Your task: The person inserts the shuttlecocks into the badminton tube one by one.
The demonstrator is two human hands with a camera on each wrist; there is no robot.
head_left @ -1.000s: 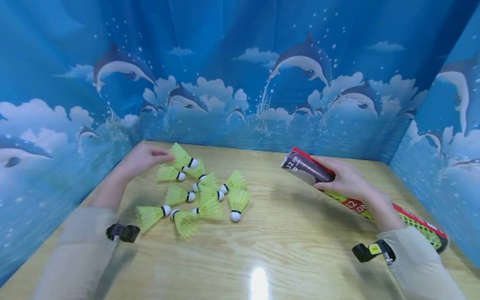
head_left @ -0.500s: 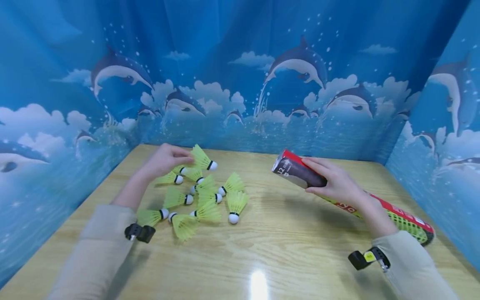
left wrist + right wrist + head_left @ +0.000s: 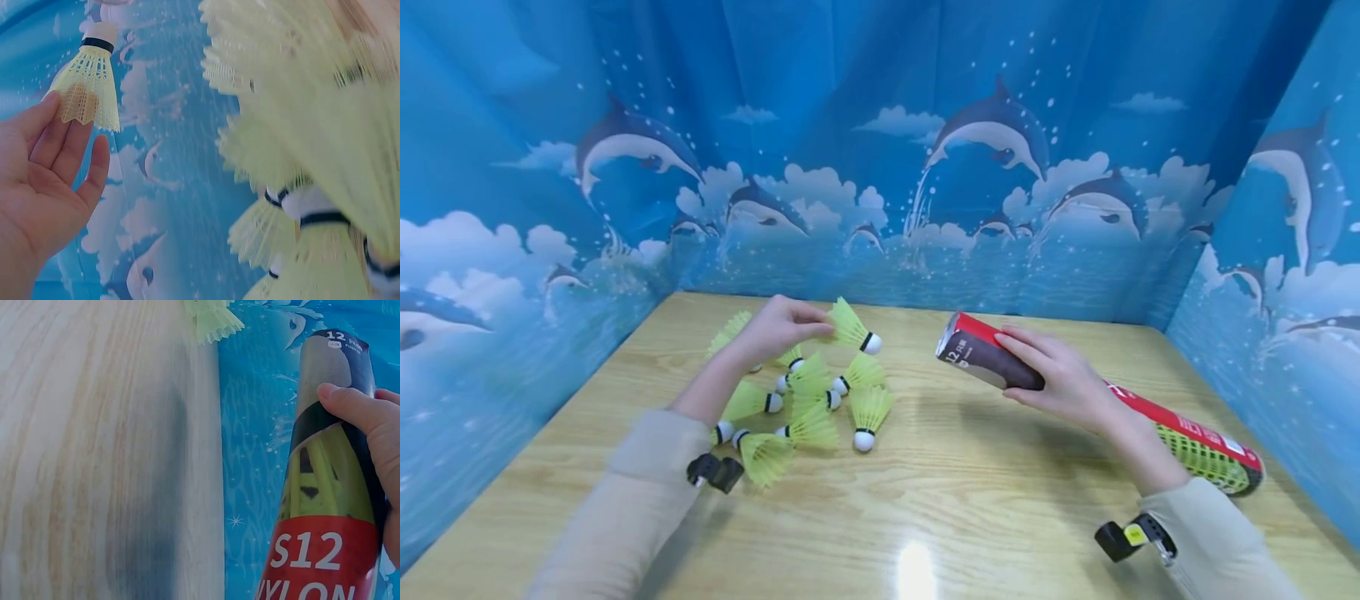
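My left hand point(image 3: 781, 327) pinches a yellow shuttlecock point(image 3: 852, 327) by the edge of its skirt, its white cork pointing right, above the table. The left wrist view shows thumb and fingers on the skirt of this shuttlecock point(image 3: 90, 81). Around the near end of a long red, black and yellow shuttlecock tube point(image 3: 992, 354) my right hand point(image 3: 1063, 379) is wrapped. The tube slants, its end by the hand raised toward the left and its other end low at the right. In the right wrist view my thumb lies across the tube point(image 3: 325, 487).
Several yellow shuttlecocks point(image 3: 808, 425) lie in a loose group on the left-middle of the wooden table point(image 3: 985, 517), below and beside my left forearm. A blue dolphin-print curtain point(image 3: 850, 125) stands behind and along both sides.
My left hand has carried the shuttlecock rightward from the back left of the group toward the tube. The tube's raised end has shifted slightly left and down, still in my right hand.
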